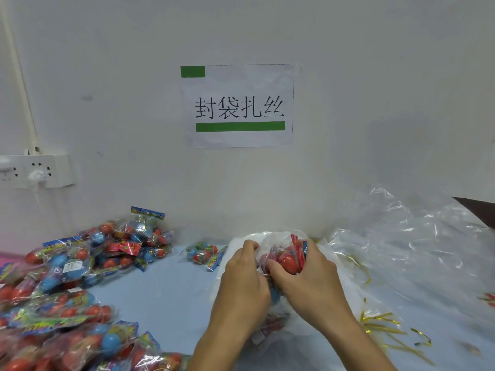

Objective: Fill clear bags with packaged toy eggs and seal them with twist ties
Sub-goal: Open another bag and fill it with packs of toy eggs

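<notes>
A person's 2 hands work a clear bag (270, 238) at the table (171, 295) edge nearest the wall, directly below the printed wall sign (237, 105). The left hand (245, 279) curls round the bag's left side, fingers hooked over the plastic. The right hand (310, 279) grasps a packet of toy eggs (288, 259) through or inside the bag's mouth; which of the 2 cannot be told.

The step in hand appears to be loading. Done well, it likely means the left hand holds the mouth wide while the right seats each packet deep, leaving enough slack plastic above to gather into a neck.

Below and to the left of the sign, a heap of packaged eggs (67, 277) waits, with 1 stray packet (205, 254) just beside the bag. Below and to the right of the sign lie gold twist ties (385, 324) and a pile of spare clear bags (417, 236), near enough for sealing. Thin film may tear on the packets' stiff header cards, so gentle pressure seems wise.
</notes>
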